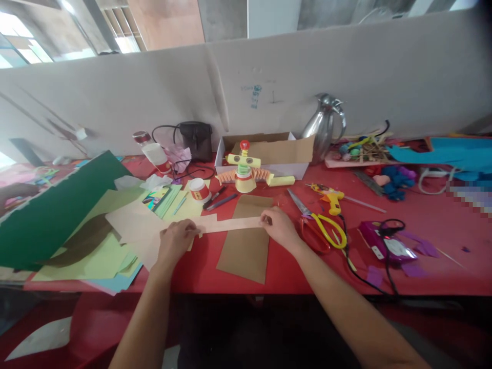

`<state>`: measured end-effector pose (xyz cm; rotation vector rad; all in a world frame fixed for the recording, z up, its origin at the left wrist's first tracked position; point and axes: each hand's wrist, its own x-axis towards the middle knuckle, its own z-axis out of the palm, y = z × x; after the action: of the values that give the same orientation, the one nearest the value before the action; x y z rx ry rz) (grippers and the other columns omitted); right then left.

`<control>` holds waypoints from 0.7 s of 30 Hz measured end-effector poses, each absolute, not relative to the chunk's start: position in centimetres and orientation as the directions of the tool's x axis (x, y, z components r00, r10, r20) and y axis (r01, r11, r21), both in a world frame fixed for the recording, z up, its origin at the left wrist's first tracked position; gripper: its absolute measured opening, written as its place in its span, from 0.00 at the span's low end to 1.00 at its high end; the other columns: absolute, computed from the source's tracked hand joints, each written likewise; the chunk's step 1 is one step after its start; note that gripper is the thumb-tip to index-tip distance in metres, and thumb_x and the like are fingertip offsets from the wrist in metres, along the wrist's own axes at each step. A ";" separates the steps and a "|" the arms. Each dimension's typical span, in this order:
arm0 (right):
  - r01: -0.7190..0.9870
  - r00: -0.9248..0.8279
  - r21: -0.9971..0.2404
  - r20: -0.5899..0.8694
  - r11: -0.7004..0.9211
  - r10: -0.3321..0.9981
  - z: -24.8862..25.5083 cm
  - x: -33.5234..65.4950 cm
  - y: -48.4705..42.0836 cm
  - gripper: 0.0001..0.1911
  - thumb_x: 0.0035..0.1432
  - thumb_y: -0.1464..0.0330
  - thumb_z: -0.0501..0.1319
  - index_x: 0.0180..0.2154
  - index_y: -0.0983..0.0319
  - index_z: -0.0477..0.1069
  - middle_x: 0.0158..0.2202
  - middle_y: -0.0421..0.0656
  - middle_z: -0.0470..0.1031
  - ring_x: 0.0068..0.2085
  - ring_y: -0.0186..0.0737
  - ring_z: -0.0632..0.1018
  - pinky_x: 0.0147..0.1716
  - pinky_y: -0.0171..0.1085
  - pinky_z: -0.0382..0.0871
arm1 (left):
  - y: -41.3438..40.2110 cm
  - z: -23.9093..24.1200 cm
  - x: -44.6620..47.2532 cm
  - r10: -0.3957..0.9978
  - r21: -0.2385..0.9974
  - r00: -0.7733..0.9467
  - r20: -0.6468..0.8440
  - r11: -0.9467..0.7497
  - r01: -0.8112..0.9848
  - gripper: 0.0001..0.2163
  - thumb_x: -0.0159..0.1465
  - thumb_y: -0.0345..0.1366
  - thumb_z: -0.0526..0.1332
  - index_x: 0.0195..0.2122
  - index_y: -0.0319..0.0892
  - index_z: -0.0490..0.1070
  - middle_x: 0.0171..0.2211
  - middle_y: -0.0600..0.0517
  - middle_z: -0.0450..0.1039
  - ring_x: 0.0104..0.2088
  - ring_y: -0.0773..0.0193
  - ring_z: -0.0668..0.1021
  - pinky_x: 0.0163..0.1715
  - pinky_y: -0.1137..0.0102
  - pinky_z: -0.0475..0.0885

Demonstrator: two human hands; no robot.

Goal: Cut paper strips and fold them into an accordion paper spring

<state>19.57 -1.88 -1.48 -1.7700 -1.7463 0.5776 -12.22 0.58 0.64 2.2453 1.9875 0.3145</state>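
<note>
A long pale peach paper strip [230, 224] lies across the red table [423, 241]. My left hand [176, 242] pinches its left end, fingers closed on it. My right hand [280, 227] pinches its right end. The strip crosses over a brown paper sheet [246, 251] lying between my hands. Behind the strip stands a small paper-cup robot figure [245, 171] with orange accordion arms and a red top.
Yellow-handled scissors [321, 223] and a yellow glue gun [332, 199] lie right of my right hand. A stack of coloured paper sheets [77, 225] fills the left. A cardboard box [269, 151], steel jug [325, 125], black bag [196, 138] and paper cups [200, 189] stand behind.
</note>
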 end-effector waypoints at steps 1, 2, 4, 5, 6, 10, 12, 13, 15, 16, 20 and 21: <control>0.742 0.050 -0.670 0.094 0.026 0.994 -1.4 19.5 -2.0 0.04 0.53 0.73 0.64 0.29 0.59 0.71 0.33 0.39 0.66 0.32 0.34 0.70 0.31 0.32 0.58 | 0.5 0.6 -12.4 0.993 0.230 0.089 0.079 -0.105 0.967 0.08 0.63 0.43 0.56 0.34 0.47 0.72 0.38 0.51 0.77 0.45 0.54 0.73 0.40 0.63 0.62; 0.742 0.049 -0.670 0.099 0.030 0.994 -1.4 19.5 -2.1 0.03 0.54 0.72 0.64 0.30 0.59 0.71 0.33 0.39 0.66 0.32 0.34 0.70 0.31 0.32 0.58 | 0.4 0.7 -12.4 0.991 0.218 0.074 0.110 -0.097 0.971 0.08 0.62 0.43 0.57 0.35 0.47 0.73 0.40 0.50 0.76 0.46 0.52 0.73 0.40 0.61 0.62; 0.748 0.039 -0.661 0.120 0.050 0.992 -1.4 19.4 -2.3 0.04 0.55 0.73 0.63 0.31 0.58 0.72 0.34 0.39 0.66 0.33 0.34 0.70 0.30 0.32 0.57 | 0.1 0.6 -11.6 0.968 0.161 0.108 0.226 -0.146 0.976 0.08 0.62 0.38 0.57 0.38 0.47 0.74 0.43 0.48 0.75 0.47 0.50 0.71 0.42 0.59 0.63; 0.754 0.031 -0.653 0.134 0.065 0.991 -1.4 19.4 -2.4 0.05 0.55 0.74 0.62 0.31 0.58 0.72 0.35 0.39 0.67 0.34 0.34 0.70 0.29 0.32 0.57 | -0.2 0.6 -10.7 0.943 0.124 0.169 0.288 -0.212 0.969 0.09 0.61 0.33 0.57 0.39 0.47 0.75 0.44 0.47 0.74 0.48 0.49 0.71 0.42 0.58 0.64; 0.761 0.020 -0.644 0.147 0.080 0.989 -1.5 19.3 -2.5 0.05 0.56 0.74 0.61 0.32 0.58 0.72 0.35 0.39 0.67 0.34 0.35 0.70 0.29 0.32 0.57 | -0.5 0.5 -9.6 0.906 0.086 0.259 0.335 -0.303 0.949 0.12 0.60 0.28 0.56 0.40 0.46 0.75 0.44 0.46 0.74 0.48 0.51 0.71 0.44 0.58 0.64; 0.781 -0.011 -0.612 0.185 0.124 0.983 -1.8 19.3 -2.5 0.07 0.56 0.75 0.61 0.32 0.57 0.73 0.34 0.40 0.69 0.37 0.37 0.71 0.31 0.33 0.58 | -1.7 0.0 -4.1 0.749 0.076 0.558 0.359 -0.619 0.782 0.15 0.61 0.23 0.53 0.40 0.43 0.76 0.40 0.46 0.75 0.42 0.57 0.73 0.43 0.63 0.68; 0.782 -0.021 -0.609 0.188 0.133 0.982 -2.0 19.3 -2.4 0.06 0.56 0.74 0.61 0.32 0.57 0.73 0.34 0.40 0.70 0.37 0.38 0.71 0.33 0.34 0.60 | -2.0 -0.3 -1.9 0.732 0.055 0.586 0.348 -0.640 0.766 0.12 0.63 0.26 0.53 0.38 0.42 0.77 0.36 0.46 0.75 0.40 0.57 0.73 0.41 0.64 0.69; 0.781 -0.024 -0.609 0.190 0.137 0.982 -2.0 19.4 -2.3 0.06 0.57 0.74 0.61 0.32 0.57 0.73 0.34 0.40 0.70 0.38 0.38 0.71 0.34 0.34 0.61 | -2.0 -0.4 -1.2 0.733 0.042 0.589 0.338 -0.638 0.769 0.12 0.63 0.27 0.53 0.37 0.42 0.77 0.35 0.46 0.75 0.39 0.57 0.73 0.39 0.64 0.69; 0.783 -0.031 -0.604 0.198 0.147 0.980 -2.1 19.6 -2.3 0.05 0.58 0.73 0.61 0.33 0.58 0.74 0.34 0.41 0.71 0.39 0.39 0.72 0.36 0.35 0.62 | -1.8 -0.4 -0.5 0.742 0.017 0.591 0.317 -0.628 0.778 0.11 0.64 0.28 0.53 0.35 0.41 0.76 0.34 0.45 0.74 0.38 0.57 0.74 0.37 0.64 0.69; 0.785 -0.040 -0.599 0.206 0.158 0.978 -2.0 19.7 -2.3 0.05 0.58 0.72 0.61 0.33 0.58 0.75 0.34 0.42 0.72 0.40 0.40 0.71 0.37 0.36 0.62 | -1.7 -0.5 -0.5 0.742 0.005 0.597 0.306 -0.629 0.778 0.11 0.64 0.28 0.54 0.35 0.41 0.76 0.34 0.45 0.74 0.37 0.57 0.74 0.37 0.65 0.69; 0.785 -0.100 -0.582 0.218 0.212 0.971 -1.8 20.4 -2.4 0.03 0.56 0.69 0.65 0.35 0.57 0.77 0.37 0.42 0.74 0.43 0.43 0.71 0.40 0.37 0.64 | -1.1 -0.5 -1.0 0.725 -0.007 0.626 0.288 -0.652 0.758 0.09 0.65 0.29 0.54 0.38 0.41 0.75 0.36 0.46 0.74 0.39 0.57 0.74 0.38 0.65 0.69; 0.781 -0.109 -0.586 0.213 0.216 0.971 -1.8 20.5 -2.3 0.04 0.55 0.68 0.66 0.35 0.57 0.77 0.37 0.42 0.74 0.43 0.43 0.71 0.40 0.37 0.64 | -1.0 -0.6 -1.1 0.726 0.005 0.621 0.293 -0.651 0.759 0.09 0.66 0.30 0.54 0.38 0.41 0.75 0.36 0.46 0.74 0.40 0.57 0.74 0.38 0.65 0.69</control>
<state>20.50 -2.35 -1.77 -1.6134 -1.9406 0.4452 -1.13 -0.98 -0.59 2.9349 1.3502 0.4437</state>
